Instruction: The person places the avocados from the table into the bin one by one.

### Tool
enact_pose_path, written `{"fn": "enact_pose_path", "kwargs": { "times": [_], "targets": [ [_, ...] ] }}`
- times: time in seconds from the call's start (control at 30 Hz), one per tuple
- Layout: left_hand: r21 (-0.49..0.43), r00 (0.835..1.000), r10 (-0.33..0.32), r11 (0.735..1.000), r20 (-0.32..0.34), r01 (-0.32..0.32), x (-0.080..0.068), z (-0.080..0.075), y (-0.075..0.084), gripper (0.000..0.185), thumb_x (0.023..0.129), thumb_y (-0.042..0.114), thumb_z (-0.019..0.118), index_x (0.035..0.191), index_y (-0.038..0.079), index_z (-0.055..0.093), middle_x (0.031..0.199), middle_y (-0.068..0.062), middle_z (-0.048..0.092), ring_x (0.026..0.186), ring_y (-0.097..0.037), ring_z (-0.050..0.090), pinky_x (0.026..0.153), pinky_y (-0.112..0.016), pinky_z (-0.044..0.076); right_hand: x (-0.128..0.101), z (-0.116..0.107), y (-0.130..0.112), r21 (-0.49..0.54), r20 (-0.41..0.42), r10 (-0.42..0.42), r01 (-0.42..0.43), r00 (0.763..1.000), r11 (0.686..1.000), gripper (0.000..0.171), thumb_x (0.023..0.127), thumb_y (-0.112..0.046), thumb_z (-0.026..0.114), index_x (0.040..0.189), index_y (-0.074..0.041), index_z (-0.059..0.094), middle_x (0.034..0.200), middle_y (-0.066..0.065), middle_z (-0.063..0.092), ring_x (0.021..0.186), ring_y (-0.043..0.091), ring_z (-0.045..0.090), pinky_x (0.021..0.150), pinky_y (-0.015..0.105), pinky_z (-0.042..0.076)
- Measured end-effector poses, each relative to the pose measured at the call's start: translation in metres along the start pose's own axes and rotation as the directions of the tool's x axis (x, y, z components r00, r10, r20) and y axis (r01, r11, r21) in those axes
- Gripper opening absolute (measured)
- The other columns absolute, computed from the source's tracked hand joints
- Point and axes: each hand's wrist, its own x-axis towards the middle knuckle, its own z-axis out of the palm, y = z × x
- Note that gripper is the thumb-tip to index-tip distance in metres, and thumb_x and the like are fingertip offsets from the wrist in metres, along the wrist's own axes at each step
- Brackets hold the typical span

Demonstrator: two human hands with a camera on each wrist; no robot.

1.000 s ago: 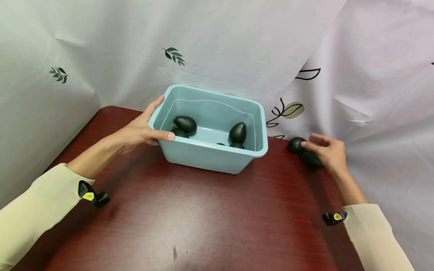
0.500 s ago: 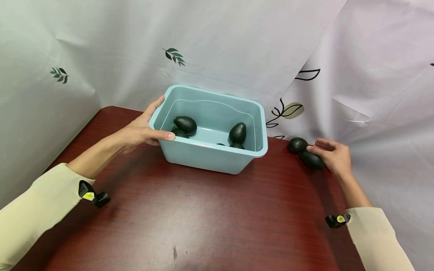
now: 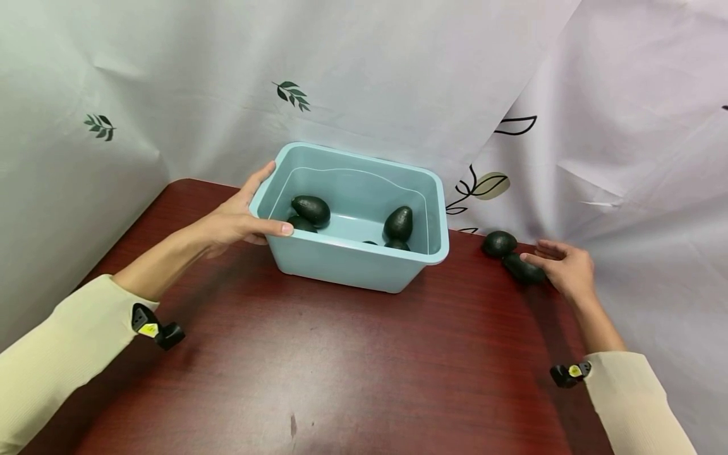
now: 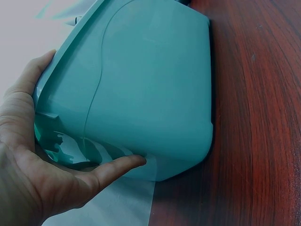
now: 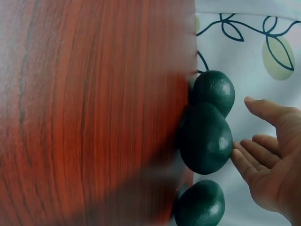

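Observation:
My left hand (image 3: 230, 221) grips one end of a light blue plastic tub (image 3: 352, 272), thumb on the front rim and fingers spread along the end. The left wrist view shows this hand (image 4: 51, 165) against the tub's outer wall (image 4: 155, 84). Several dark green avocados (image 3: 399, 223) lie in the tub, some partly hidden by its front wall. On the right, my right hand (image 3: 565, 270) is beside two avocados (image 3: 523, 270), its fingers loosely extended. In the right wrist view, fingertips come right up to the middle avocado (image 5: 207, 141); a third avocado (image 5: 201, 205) lies nearer the wrist.
Under everything is a dark red wood-grain table (image 3: 341, 366). A white cloth (image 3: 370, 76) printed with leaves hangs behind the tub and along both sides, close to the avocados at the table's right edge.
My right hand has moved slightly right and toward me, from over the two avocados to beside the nearer one. My left hand and the tub stay in place.

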Motion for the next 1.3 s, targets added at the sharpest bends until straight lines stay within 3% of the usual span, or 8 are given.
{"fn": "enact_pose_path", "kwargs": {
  "times": [0.1,0.23,0.33,0.4,0.6,0.83,1.13,1.3],
  "targets": [
    [0.001,1.000,0.001,1.000,-0.002,-0.001,-0.0001,-0.0001,-0.0004,0.124,0.095,0.022,0.086,0.178,0.055,0.000,0.180,-0.010,0.027,0.156,-0.040,0.042,0.109,-0.067,0.057,0.0002,-0.0014,0.0029,-0.082,-0.010,0.002,-0.003,1.000,0.997,0.071,0.096,-0.047,0.090,0.149,-0.003,0.073,0.122,-0.014,0.085,0.090,-0.025,0.062,0.085,0.003,0.044],
    [0.000,1.000,0.001,1.000,-0.002,-0.001,-0.0006,-0.0002,-0.0004,0.124,0.095,0.022,0.086,0.178,0.054,0.000,0.179,-0.010,0.028,0.156,-0.041,0.042,0.109,-0.068,0.056,-0.0012,-0.0034,0.0049,-0.164,0.015,0.012,-0.009,1.000,0.986,0.075,0.100,-0.054,0.085,0.153,-0.003,0.069,0.150,0.021,0.072,0.131,0.020,0.073,0.116,0.036,0.053],
    [-0.001,1.000,0.003,1.000,-0.002,-0.003,-0.0012,-0.0004,-0.0002,0.124,0.095,0.022,0.086,0.178,0.054,0.000,0.179,-0.011,0.028,0.156,-0.041,0.042,0.110,-0.069,0.056,-0.0024,-0.0048,0.0053,-0.166,0.053,0.019,-0.010,0.998,0.986,0.080,0.101,-0.054,0.082,0.156,0.001,0.064,0.155,0.027,0.066,0.152,0.048,0.056,0.124,0.065,0.043],
    [-0.002,1.000,0.005,1.000,-0.003,-0.005,-0.0015,-0.0004,0.0001,0.124,0.095,0.022,0.086,0.179,0.053,0.000,0.179,-0.011,0.027,0.156,-0.041,0.042,0.110,-0.070,0.055,-0.0029,-0.0057,0.0052,-0.161,0.074,0.019,-0.007,0.997,0.987,0.082,0.101,-0.053,0.083,0.158,0.002,0.062,0.157,0.028,0.064,0.155,0.053,0.050,0.126,0.069,0.039],
    [-0.002,1.000,0.006,1.000,-0.007,-0.006,-0.0019,-0.0004,0.0006,0.124,0.095,0.022,0.086,0.178,0.054,0.000,0.179,-0.010,0.027,0.156,-0.041,0.042,0.111,-0.071,0.055,-0.0036,-0.0080,0.0057,-0.227,0.135,-0.030,0.060,0.990,0.972,0.081,0.100,-0.044,0.085,0.159,0.005,0.059,0.153,0.035,0.062,0.153,0.064,0.043,0.123,0.076,0.036],
    [-0.007,1.000,0.006,1.000,-0.004,-0.006,-0.0015,0.0002,0.0010,0.123,0.095,0.023,0.086,0.178,0.054,0.000,0.180,-0.009,0.026,0.157,-0.041,0.041,0.111,-0.071,0.055,-0.0057,-0.0067,0.0050,-0.344,0.251,-0.034,0.122,0.967,0.931,0.087,0.098,-0.046,0.087,0.161,0.005,0.055,0.163,0.047,0.044,0.143,0.069,0.043,0.112,0.077,0.043],
    [-0.008,1.000,0.010,1.000,-0.005,-0.010,-0.0015,0.0007,0.0008,0.124,0.095,0.023,0.086,0.178,0.054,0.000,0.181,-0.009,0.025,0.157,-0.041,0.040,0.111,-0.071,0.055,-0.0063,-0.0045,0.0062,-0.355,0.280,-0.038,0.141,0.959,0.924,0.092,0.097,-0.046,0.088,0.161,0.008,0.053,0.158,0.049,0.049,0.141,0.064,0.049,0.111,0.075,0.045],
    [-0.008,1.000,0.010,1.000,-0.002,-0.010,-0.0018,0.0010,0.0001,0.124,0.095,0.023,0.086,0.179,0.053,-0.001,0.182,-0.009,0.024,0.158,-0.041,0.040,0.112,-0.074,0.054,-0.0088,-0.0018,0.0083,-0.331,0.280,-0.030,0.126,0.960,0.935,0.094,0.097,-0.050,0.089,0.159,0.011,0.054,0.147,0.044,0.063,0.131,0.058,0.063,0.101,0.063,0.054]
  ]
}}
